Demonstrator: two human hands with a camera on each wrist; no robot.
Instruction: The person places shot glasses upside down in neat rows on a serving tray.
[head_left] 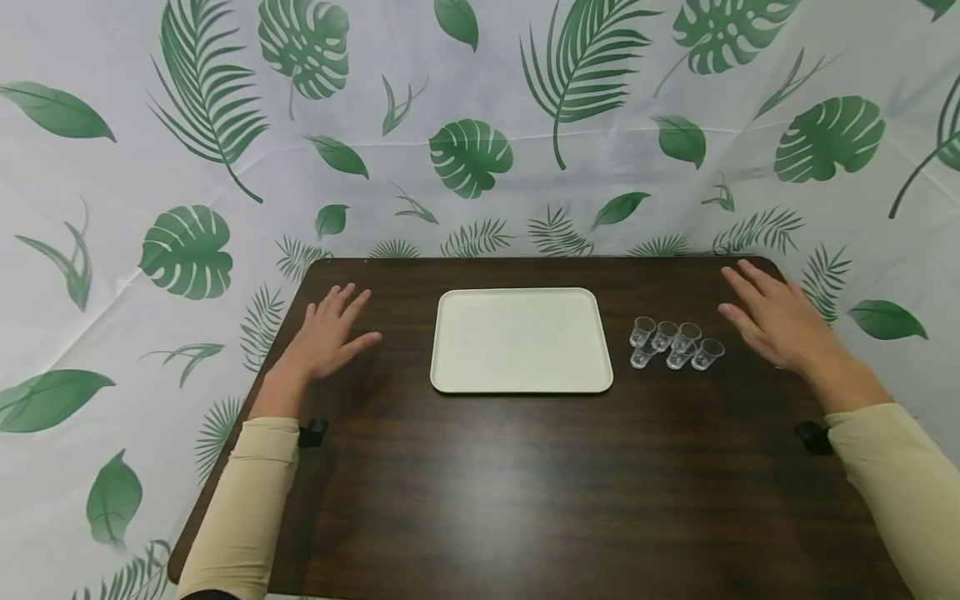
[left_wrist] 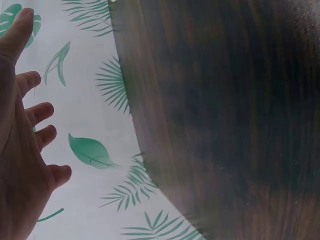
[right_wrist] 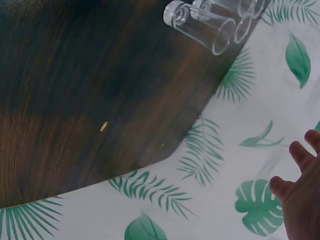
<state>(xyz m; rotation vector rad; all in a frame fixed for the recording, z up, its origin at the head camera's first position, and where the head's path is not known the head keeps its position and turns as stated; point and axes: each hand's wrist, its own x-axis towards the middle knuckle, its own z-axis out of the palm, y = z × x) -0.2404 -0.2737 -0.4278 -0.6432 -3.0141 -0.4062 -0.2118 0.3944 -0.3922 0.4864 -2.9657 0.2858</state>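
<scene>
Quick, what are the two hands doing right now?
Left hand: open, holding nothing.
Right hand: open, holding nothing, near the clear cups.

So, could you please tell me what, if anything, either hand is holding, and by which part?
Nothing is held: the left hand and right hand are both open, apart from the clear cups.

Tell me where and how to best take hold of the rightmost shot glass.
Probably pinch the rightmost shot glass just below its rim, coming from the right. It stands upright and widens toward the top, and the other shot glasses all sit to its left, leaving its right side unobstructed.
</scene>
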